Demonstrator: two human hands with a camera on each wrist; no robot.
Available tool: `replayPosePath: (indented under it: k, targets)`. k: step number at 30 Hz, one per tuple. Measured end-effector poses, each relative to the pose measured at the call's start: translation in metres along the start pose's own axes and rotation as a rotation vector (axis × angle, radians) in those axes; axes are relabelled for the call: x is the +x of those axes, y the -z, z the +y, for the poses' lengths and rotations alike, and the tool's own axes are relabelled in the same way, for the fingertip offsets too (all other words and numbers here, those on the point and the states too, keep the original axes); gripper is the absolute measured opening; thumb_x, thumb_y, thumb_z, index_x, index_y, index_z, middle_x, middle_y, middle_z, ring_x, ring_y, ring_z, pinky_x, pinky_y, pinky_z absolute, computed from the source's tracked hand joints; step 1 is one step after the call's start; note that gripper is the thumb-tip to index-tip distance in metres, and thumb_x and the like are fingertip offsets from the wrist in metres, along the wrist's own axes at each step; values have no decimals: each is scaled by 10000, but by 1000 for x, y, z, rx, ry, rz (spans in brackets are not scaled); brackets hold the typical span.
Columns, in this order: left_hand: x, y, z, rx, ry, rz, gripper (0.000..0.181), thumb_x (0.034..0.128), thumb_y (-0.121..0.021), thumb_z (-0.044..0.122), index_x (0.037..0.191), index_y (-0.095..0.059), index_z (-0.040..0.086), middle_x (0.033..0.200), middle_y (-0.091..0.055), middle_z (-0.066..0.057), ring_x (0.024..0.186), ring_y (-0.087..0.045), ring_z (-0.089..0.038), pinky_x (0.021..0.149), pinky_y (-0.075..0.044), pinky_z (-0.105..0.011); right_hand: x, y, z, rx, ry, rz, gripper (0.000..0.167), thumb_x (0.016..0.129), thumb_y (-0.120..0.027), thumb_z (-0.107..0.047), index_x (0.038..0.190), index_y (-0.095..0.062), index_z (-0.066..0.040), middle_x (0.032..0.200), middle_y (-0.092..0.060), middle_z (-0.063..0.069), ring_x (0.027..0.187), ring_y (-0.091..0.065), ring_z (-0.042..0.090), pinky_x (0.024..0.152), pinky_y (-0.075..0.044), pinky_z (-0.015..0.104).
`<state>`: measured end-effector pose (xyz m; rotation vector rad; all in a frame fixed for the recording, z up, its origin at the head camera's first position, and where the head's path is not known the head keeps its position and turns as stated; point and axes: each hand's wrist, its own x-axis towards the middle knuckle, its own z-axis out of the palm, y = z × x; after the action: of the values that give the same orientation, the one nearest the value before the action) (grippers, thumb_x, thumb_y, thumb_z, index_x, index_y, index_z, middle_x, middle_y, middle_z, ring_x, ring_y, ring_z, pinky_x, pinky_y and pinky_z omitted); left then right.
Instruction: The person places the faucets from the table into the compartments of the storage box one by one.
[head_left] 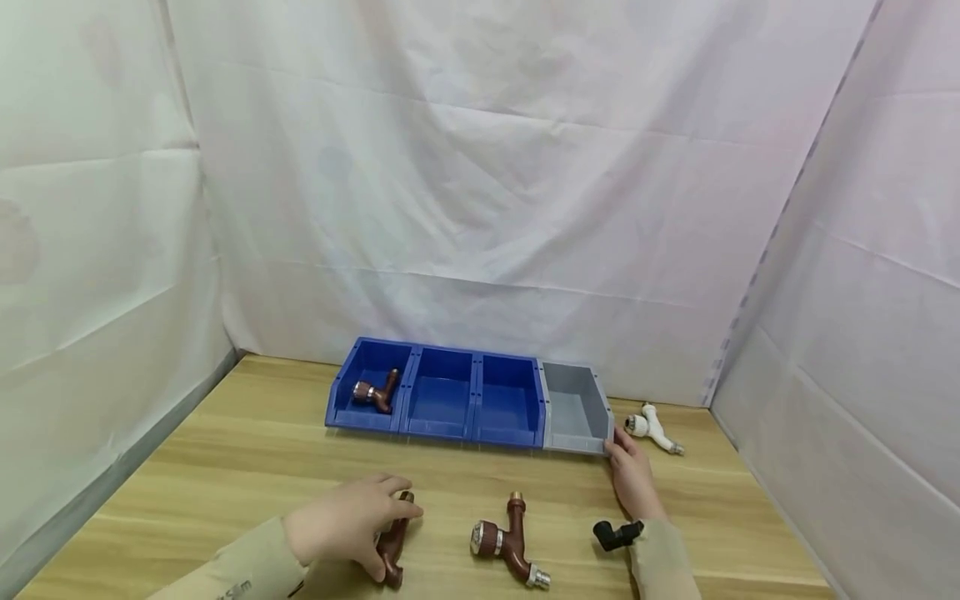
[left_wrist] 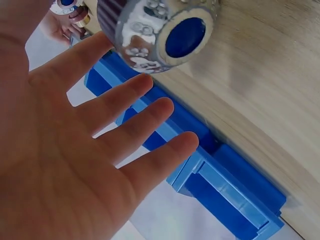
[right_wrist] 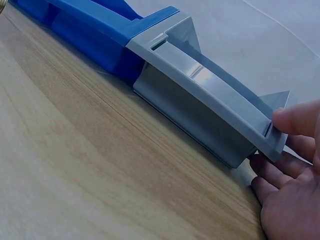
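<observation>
My right hand pinches the front right corner of the grey bin; the right wrist view shows the thumb of that hand on the rim and the other fingers below the grey bin. At the front left, my left hand is around a brown tap, thumb and fingers on either side. In the left wrist view the fingers of this hand are spread and nearly straight beside a tap knob with a blue centre. Whether they touch the tap, I cannot tell.
Three blue bins join the grey one in a row; the leftmost holds a brown tap. Another brown tap lies at front centre. A black fitting is near my right sleeve, and a white tap lies right of the bins.
</observation>
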<state>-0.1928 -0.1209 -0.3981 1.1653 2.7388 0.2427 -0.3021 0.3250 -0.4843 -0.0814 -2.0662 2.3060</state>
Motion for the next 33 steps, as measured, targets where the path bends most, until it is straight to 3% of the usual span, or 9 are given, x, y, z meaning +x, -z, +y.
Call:
replayPosePath:
  k: [5,8,12,16,19,24,33]
  targets:
    - [-1,-1,1,49,21,28,777,564,-908,347,1286,-644,234,1338,-527,-104,1174,-507,-283,909,-471,-422,2,2,0,9,2,0,592,1042,-375,-63,1534,-59,30,1595,-59,169,1453,-86,248,1147,-122,372]
    - [0,-4,0,60,8,39,756,550,-915,325,1257,-660,246,1196,-562,-29,1039,-527,-191,834,-487,-362,-1,3,1,6,-6,10,596,1040,-377,-61,1533,-57,34,1595,-50,173,1454,-79,259,1147,-116,381]
    - [3,-7,1,87,-15,31,622,542,-907,296,1123,-687,311,939,-530,94,817,-478,-93,692,-444,-295,-4,4,4,-5,-11,19,591,1038,-370,-50,1531,-57,40,1594,-50,177,1452,-80,265,1147,-116,387]
    - [5,-7,3,121,-8,5,540,532,-905,299,1009,-661,362,864,-546,138,735,-472,-85,639,-407,-306,-1,2,4,-9,28,9,583,1035,-386,-54,1526,-91,52,1587,-94,194,1447,-114,277,1143,-138,390]
    - [5,-5,4,99,4,-11,503,550,-902,337,995,-669,333,858,-569,141,724,-479,-76,641,-414,-300,2,-2,2,-8,43,-4,577,1033,-399,-63,1527,-122,47,1583,-130,186,1443,-144,260,1141,-154,378]
    - [6,-4,9,46,-17,-5,374,640,-851,441,904,-656,263,720,-482,167,661,-429,-35,625,-396,-251,2,-4,0,-14,34,-1,561,1036,-381,-56,1526,-128,46,1583,-133,185,1442,-148,250,1142,-149,384]
    - [8,-7,12,-1,-23,20,311,672,-818,327,679,-521,239,615,-375,156,559,-368,-29,564,-339,-223,2,-2,0,-28,34,4,560,1036,-378,-52,1524,-123,53,1583,-131,186,1445,-138,249,1141,-149,381]
